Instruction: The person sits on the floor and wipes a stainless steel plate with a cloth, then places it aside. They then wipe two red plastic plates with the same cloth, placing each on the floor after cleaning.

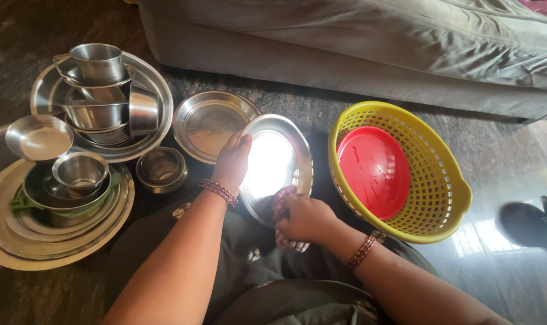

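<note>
The left hand (232, 161) gripped a steel plate (278, 165) at centre by its rim while the right hand (306, 218) clutched a cloth (281, 210) against it. Only a red plate (374, 171) lay in the yellow basket (448, 198) at three o'clock; by my judgement, the stacked steel vessels (87, 150) at nine o'clock were left.

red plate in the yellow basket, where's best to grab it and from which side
Probably by its raised rim at the upper edge, coming down from above through the basket's open top. The red plate lies tilted against the inside wall of the yellow basket, whose walls block any sideways approach.
</note>
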